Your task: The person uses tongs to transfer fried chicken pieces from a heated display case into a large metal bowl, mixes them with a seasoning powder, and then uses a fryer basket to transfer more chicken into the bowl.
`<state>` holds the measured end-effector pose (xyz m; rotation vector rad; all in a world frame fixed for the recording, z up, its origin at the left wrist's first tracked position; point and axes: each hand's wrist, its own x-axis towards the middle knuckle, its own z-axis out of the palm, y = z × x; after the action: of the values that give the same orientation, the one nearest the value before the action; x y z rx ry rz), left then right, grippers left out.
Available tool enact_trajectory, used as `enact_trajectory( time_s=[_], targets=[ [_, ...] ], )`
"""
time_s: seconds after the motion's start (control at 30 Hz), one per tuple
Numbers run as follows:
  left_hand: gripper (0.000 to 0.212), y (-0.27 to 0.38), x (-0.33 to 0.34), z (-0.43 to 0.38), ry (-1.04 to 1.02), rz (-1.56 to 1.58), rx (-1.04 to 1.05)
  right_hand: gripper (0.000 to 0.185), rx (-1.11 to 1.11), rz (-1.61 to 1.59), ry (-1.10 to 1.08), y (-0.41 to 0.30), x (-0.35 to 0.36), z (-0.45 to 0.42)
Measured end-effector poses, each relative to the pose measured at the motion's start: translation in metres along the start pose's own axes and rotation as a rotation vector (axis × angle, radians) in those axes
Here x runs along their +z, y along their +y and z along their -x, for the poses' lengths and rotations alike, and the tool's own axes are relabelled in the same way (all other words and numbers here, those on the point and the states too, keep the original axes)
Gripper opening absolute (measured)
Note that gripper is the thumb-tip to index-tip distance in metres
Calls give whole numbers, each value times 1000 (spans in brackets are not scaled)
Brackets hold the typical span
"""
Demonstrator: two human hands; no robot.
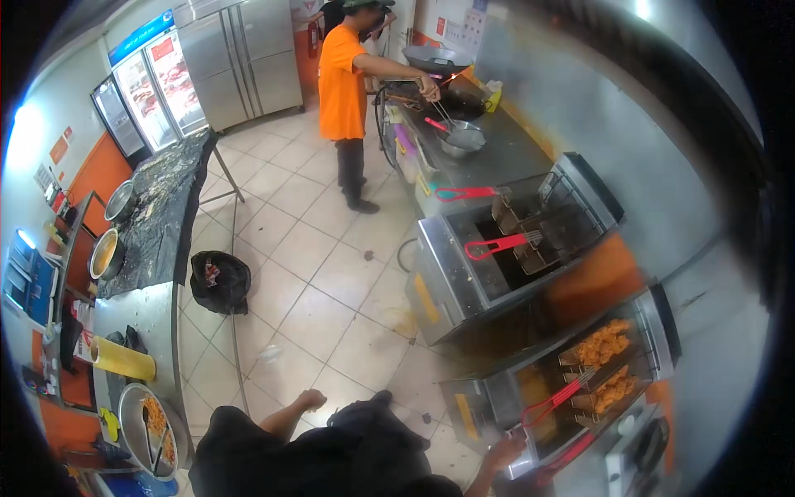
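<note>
My left hand [310, 399] hangs over the tiled floor, its fingers curled in, with nothing visible in it. My right hand [504, 452] is at the front corner of the nearer deep fryer [484, 410]; blur hides whether it grips or only touches the metal there. Two wire fry baskets at the back of that fryer hold golden fried food, one batch [602, 343] behind the other [613, 389]. One red basket handle [559, 397] slants over the oil, and a second red handle [568, 458] lies nearer my right hand.
Beyond stands another deep fryer [459, 273] with red-handled baskets. A person in an orange shirt [343, 87] works with tongs over a metal bowl [463, 140]. At left, a steel table [158, 323] bears a large bowl [130, 428] with food and tongs. A black bag [220, 292] sits on the floor.
</note>
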<state>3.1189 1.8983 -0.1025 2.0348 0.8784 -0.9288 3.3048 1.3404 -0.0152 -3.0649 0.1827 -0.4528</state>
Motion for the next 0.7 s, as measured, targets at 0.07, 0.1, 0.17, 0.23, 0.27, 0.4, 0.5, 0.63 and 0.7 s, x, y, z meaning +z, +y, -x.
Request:
enact_trajectory(
  time_s=[0.07,0.1,0.17,0.23,0.27,0.4,0.5,0.63,0.7],
  targets=[
    [43,-12,8,-4,-13,27,-17,26,-107,36,-18,5,-8,1],
    [43,-12,11,-6,-13,39,-23,28,17,-58,-58,-16,-42,-2],
    [38,-3,12,-8,-28,50,33,29,155,-141,-94,-18,-64,1],
    [36,15,8,-5,22,141,78,29,97,-164,-79,-1,-61,9],
    [35,24,6,-4,75,234,117,29,96,-160,-78,2,-60,9],
    [28,45,-1,-5,171,230,288,27,9,-186,-64,3,-62,6],
    [23,54,2,2,216,370,173,23,-120,-131,-55,12,-54,7],
    [22,45,13,15,271,347,259,43,-34,194,-287,50,-4,24],
    [18,31,26,19,320,213,371,39,-36,128,-209,46,-11,24]
  ],
)
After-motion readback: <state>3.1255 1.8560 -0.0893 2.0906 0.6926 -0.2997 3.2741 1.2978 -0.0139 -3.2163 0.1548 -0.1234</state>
